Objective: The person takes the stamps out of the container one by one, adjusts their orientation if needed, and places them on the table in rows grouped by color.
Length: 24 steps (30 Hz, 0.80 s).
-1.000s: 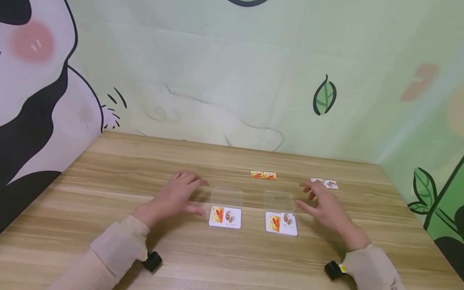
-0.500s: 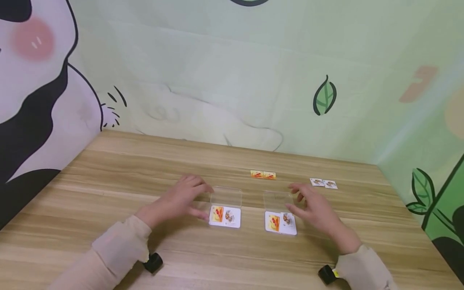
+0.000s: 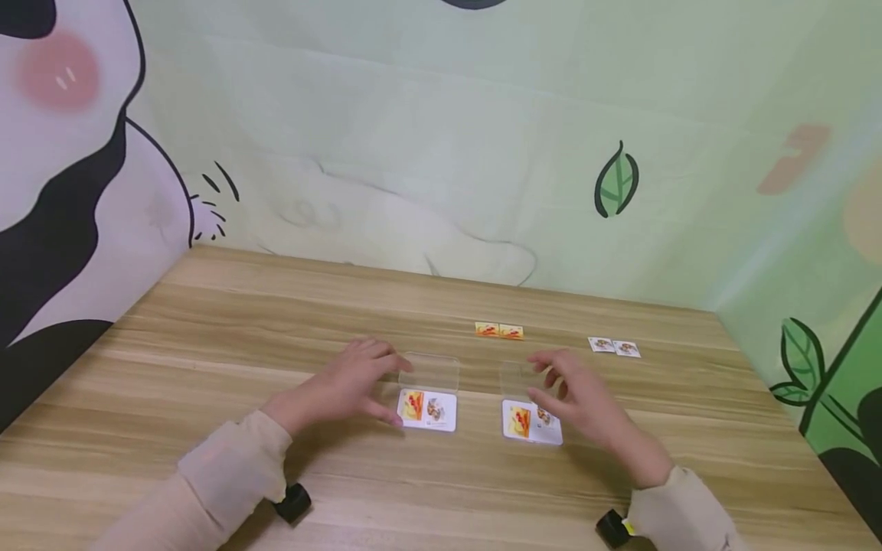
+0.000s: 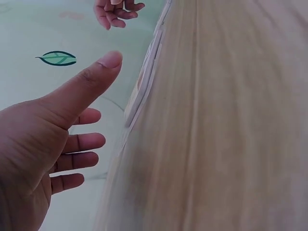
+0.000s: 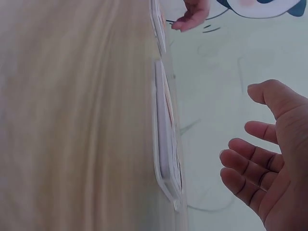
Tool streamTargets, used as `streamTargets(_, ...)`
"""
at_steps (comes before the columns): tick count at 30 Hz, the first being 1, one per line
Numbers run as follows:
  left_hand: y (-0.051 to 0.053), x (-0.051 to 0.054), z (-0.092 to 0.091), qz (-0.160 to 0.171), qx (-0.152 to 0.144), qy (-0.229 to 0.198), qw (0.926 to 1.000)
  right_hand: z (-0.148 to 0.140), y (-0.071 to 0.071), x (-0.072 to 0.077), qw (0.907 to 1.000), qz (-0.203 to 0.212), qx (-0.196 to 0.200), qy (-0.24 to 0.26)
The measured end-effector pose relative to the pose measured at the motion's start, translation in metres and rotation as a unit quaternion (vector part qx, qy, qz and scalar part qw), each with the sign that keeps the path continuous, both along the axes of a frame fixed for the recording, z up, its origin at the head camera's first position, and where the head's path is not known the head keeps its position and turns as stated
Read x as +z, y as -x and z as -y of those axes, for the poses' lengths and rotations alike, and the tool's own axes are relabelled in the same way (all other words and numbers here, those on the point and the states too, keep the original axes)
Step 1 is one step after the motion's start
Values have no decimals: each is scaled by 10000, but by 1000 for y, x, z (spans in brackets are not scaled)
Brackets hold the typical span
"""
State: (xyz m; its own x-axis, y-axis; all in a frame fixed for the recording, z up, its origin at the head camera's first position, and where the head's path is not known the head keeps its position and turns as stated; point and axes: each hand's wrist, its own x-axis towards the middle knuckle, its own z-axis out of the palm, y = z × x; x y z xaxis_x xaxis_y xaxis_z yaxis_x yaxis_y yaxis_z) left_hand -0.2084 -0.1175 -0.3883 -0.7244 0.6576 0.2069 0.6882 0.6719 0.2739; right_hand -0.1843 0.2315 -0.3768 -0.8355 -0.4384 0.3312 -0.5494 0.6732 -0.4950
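Two shallow plastic cases lie on the wooden table, each with its clear lid folded back behind it. In the left case (image 3: 451, 425) an orange card (image 3: 413, 405) and a white card (image 3: 436, 410) lie side by side. The right case (image 3: 510, 438) holds a similar pair, its white card partly hidden by my right hand (image 3: 575, 402). That hand hovers over the case's right side, fingers loosely bent, holding nothing. My left hand (image 3: 344, 386) is spread at the left edge of the left case, thumb near its base and fingers near the clear lid (image 3: 434, 373).
Two orange cards (image 3: 499, 330) lie together farther back on the table (image 3: 276, 306). Two white cards (image 3: 614, 347) lie back right. A cloth wall (image 3: 413, 153) with cartoon prints stands behind the table's far edge.
My right hand has moved left, from beside the right case to above it. My left hand has come slightly right, up against the left case's edge. The cards and cases stay put.
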Motion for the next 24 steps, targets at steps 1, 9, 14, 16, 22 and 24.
streamTargets(1, 0, 0, 0, -9, -15, 1, 10000, 1, -1, 0, 10000, 7, 12, -4)
streamTargets(9, -2, -5, -3, 49, -36, -74, 10000, 11, -6, 2, 9999, 155, -29, 34)
streamTargets(14, -3, -9, -5, -43, -21, -147, 9999, 19, -8, 3, 9999, 23, 127, 62)
streamTargets(16, -4, -11, -5, -65, 7, -161, 9998, 22, -8, 2, 9998, 7, 199, 62)
streamTargets(22, -5, -14, -4, -103, 56, -191, 9997, 32, -9, 1, 9992, 124, 347, 177)
streamTargets(24, -6, -14, -5, -134, 41, -228, 9996, 35, -9, 1, 9988, 152, 404, 217)
